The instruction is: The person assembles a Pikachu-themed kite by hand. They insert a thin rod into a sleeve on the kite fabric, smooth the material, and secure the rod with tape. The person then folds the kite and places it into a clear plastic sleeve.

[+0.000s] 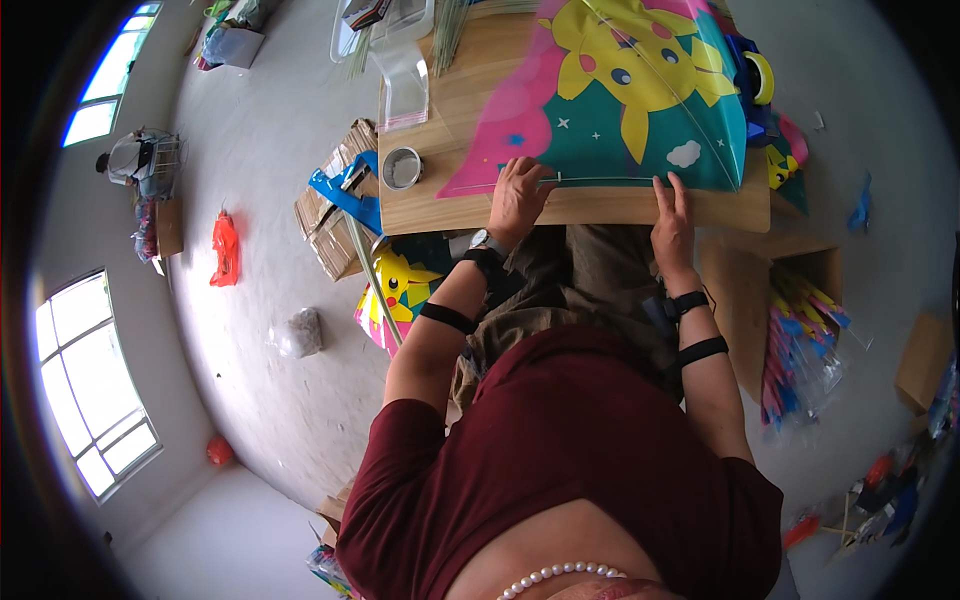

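A kite sheet (590, 140) in pink and teal, printed with a yellow cartoon figure, lies on the wooden table (600, 205) before me. Along its near edge runs a thin pale rod (610, 180), with a small white piece at one point on it. My left hand (517, 200) is closed at this edge, thumb and fingers pinched on the rod beside the white piece. Farther right, my right hand (673, 220) rests its outstretched fingertips on the same edge, fingers apart. Its palm is turned away from view.
A round tin (402, 168) and a clear plastic sleeve (404, 90) sit at the table's left. A blue tape dispenser (757, 85) stands at the right edge. Below right, an open carton (740, 310) holds colourful packed pieces. Flattened cardboard (322, 228) leans at the left.
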Tool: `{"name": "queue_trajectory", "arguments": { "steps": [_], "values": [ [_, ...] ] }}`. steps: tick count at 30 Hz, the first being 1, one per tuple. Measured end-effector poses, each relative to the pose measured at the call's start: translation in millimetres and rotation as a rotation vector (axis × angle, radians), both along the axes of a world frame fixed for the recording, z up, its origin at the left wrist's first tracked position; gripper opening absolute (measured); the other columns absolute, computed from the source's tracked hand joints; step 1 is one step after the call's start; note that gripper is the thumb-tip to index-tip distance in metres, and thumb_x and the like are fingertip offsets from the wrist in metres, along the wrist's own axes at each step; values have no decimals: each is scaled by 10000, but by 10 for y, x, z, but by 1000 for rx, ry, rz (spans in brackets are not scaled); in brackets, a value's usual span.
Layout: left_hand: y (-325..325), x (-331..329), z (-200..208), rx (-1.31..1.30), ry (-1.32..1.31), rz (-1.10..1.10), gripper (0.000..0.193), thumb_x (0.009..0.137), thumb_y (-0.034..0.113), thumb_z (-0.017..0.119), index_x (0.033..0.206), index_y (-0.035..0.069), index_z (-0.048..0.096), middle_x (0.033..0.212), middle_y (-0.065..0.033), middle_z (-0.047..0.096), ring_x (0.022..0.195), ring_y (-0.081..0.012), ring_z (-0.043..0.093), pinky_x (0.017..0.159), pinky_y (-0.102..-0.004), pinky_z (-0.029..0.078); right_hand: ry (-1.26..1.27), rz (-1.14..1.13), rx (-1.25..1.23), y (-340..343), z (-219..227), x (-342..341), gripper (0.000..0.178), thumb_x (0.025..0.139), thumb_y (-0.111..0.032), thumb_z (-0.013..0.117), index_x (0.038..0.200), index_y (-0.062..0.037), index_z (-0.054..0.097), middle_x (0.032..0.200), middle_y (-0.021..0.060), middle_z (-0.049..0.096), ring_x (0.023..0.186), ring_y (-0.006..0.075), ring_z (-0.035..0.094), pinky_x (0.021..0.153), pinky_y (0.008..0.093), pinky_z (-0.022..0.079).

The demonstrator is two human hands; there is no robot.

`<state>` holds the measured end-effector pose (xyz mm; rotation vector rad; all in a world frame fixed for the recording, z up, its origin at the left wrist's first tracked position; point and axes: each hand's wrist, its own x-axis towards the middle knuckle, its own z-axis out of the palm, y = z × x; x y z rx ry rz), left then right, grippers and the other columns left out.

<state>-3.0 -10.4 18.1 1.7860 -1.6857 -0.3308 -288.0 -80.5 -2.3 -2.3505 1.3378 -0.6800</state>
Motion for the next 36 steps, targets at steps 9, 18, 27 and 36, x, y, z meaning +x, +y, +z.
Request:
{"name": "queue_trajectory", "arguments": {
  "steps": [9,18,27,36],
  "values": [
    [609,283,37,-91,-114,402,333,900,14,611,1229,59,630,1206,-163,598,1141,-370,547,995,-468,430,36,8,-23,7,-12,-4,601,861,170,512,1420,-44,558,1503,160,442,1365,382,466,1119,453,440],
    [1040,618,-218,51,-202,531,466,929,-1,551,1390,63,551,1358,-157,565,1259,-372,520,1064,-473,404,43,22,9,4,-9,14,628,863,175,500,1445,-56,533,1520,161,421,1378,390,450,1117,455,437],
    [1049,582,-160,41,-243,478,594,841,-57,558,1425,45,522,1377,-154,563,1281,-359,503,1108,-463,381,21,27,10,7,-38,-7,712,834,201,505,1482,-93,497,1527,178,413,1353,417,460,1096,476,439],
    [1063,564,-177,90,-302,452,639,804,-45,546,1437,39,528,1433,-129,532,1336,-353,470,1140,-458,352,62,20,42,25,28,9,671,849,179,497,1471,-73,503,1542,169,392,1384,415,436,1123,475,433]
  ]
}}
